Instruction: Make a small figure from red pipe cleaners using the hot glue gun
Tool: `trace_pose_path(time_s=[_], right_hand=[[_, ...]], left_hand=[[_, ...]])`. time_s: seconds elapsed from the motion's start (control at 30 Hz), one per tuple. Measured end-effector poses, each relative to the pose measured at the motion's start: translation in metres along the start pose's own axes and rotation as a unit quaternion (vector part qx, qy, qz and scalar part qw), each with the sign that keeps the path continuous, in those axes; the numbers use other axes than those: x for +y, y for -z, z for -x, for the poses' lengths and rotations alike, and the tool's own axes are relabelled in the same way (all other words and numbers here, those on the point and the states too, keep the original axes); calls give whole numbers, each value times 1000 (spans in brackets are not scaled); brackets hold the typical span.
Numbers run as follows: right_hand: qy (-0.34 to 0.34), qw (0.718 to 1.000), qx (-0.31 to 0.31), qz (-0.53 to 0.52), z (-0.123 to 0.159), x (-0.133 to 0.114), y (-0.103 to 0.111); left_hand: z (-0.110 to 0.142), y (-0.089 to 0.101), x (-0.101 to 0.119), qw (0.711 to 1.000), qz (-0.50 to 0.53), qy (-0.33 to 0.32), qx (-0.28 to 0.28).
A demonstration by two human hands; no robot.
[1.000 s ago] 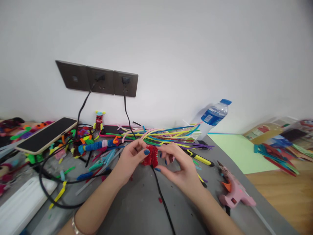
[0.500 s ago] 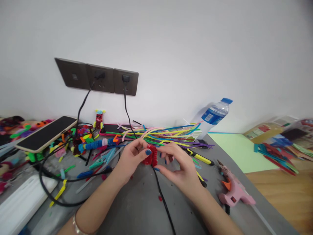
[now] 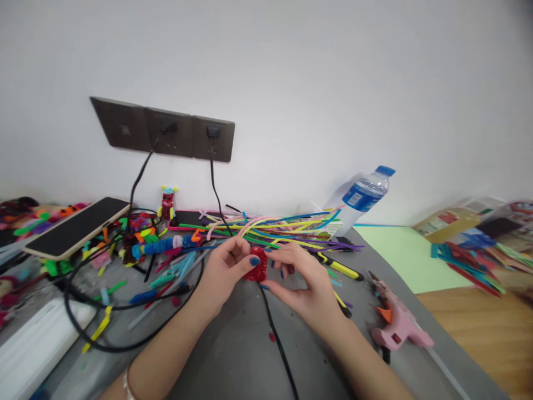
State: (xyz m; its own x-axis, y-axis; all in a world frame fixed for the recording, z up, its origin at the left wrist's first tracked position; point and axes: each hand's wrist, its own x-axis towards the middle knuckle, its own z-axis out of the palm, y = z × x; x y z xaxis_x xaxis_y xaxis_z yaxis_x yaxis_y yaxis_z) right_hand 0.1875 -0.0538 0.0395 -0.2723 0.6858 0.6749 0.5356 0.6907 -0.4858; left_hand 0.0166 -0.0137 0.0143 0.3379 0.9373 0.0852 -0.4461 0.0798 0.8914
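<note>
A small shiny red piece, seemingly wound pipe cleaner (image 3: 259, 265), is held up between my two hands over the grey table. My left hand (image 3: 227, 269) pinches its left side, thumb in front and the other fingers curled behind. At its right side is my right hand (image 3: 306, 280), index fingertip by the upper corner and thumb tip by the lower one, lightly gripping it. Behind the hands lies a bundle of long coloured pipe cleaners (image 3: 287, 223). A black cable (image 3: 275, 328) runs beneath the red piece toward me.
Right of my arm lies a pink glue gun (image 3: 397, 328), with a yellow-black cutter (image 3: 341, 268) behind it. A water bottle (image 3: 366, 191) leans on the wall. Leftward are a phone (image 3: 79, 228), a white box (image 3: 45, 344), looped cable and pipe-cleaner figures (image 3: 167, 203).
The red piece looked like two parts side by side with a gap; now it appears as one block. Both hands have stayed nearly in place, and the view has shifted slightly.
</note>
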Motion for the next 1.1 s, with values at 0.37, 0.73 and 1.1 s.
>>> trace_pose_path(time_s=[0.37,0.73,1.1], right_hand=[[6,1000,-5,-3,1,2,-1],[13,1000,-9,0,2,5,-2],[16,1000,-14,1,2,4,-3]], left_hand=[[1,-4,-1,1000,18,6,7],[1,-4,-2,1000,12,5,2],[1,-2,-5,1000,15,13,-7]])
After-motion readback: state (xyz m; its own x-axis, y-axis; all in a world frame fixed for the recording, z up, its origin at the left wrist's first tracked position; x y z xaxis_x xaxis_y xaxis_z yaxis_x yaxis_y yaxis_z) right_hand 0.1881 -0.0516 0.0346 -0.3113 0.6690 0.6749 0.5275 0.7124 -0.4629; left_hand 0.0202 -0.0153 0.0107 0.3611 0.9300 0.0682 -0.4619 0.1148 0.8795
